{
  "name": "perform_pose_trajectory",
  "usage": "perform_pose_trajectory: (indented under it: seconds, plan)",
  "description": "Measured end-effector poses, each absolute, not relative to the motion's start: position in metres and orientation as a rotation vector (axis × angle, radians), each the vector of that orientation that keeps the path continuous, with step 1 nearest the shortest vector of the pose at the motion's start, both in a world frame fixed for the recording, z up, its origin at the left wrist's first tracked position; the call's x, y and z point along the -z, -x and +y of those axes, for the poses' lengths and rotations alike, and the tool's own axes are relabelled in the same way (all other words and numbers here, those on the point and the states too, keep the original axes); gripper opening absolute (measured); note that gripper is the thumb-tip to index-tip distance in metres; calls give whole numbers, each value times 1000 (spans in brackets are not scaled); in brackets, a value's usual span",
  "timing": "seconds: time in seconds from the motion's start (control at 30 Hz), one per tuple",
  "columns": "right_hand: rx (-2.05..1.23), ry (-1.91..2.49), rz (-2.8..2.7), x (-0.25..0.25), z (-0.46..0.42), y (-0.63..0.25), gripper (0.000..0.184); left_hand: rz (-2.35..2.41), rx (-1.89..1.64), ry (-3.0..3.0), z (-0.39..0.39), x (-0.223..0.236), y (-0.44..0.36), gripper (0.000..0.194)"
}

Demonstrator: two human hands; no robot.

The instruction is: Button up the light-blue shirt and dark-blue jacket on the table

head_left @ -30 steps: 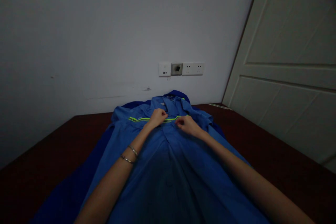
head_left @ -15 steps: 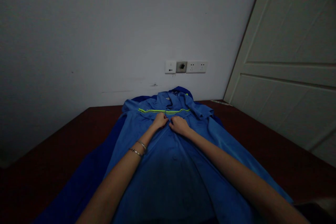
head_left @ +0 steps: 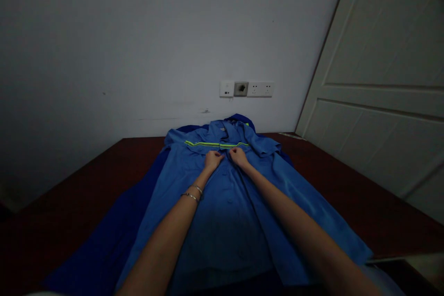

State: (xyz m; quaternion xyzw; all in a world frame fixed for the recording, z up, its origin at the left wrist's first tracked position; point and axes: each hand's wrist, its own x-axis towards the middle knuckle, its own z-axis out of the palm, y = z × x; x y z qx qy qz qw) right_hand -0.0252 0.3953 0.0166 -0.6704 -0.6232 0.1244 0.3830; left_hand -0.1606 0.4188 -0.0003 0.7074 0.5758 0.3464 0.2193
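Observation:
A blue work shirt [head_left: 222,222] with a neon yellow-green chest stripe [head_left: 204,144] lies face up on a dark red-brown table [head_left: 86,180], collar toward the wall. My left hand [head_left: 212,159] and my right hand [head_left: 237,155] sit side by side on the shirt's front opening just below the stripe. Both have their fingers curled in, pinching the fabric at the placket. Two thin bracelets [head_left: 193,193] circle my left wrist. A darker blue garment [head_left: 114,231] lies under the shirt and shows along its left side.
A pale wall stands behind the table with a row of sockets and a switch [head_left: 246,89]. A white panelled door [head_left: 385,101] closes off the right side. The table's near right corner [head_left: 388,255] shows at the lower right.
The view has shifted, so the shirt now sits further right and higher. My hands dropped from the stripe to below it and drew close together, then edged back up toward the stripe.

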Motion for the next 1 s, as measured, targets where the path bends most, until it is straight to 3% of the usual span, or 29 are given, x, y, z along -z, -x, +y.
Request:
perform_pose_trajectory:
  seconds: [0.33, 0.57, 1.0]
  plan:
    - [-392, 1590, -1378, 1, 391, 41, 35, 1578, -899, -2239, 396, -4, 162, 21]
    - [-379, 1594, -1371, 2, 375, 42, 31, 1616, -935, -2362, 384, -8, 160, 28]
    - [-403, 1486, -1337, 2, 373, 37, 25, 1612, -854, -2416, 389, -4, 163, 23]
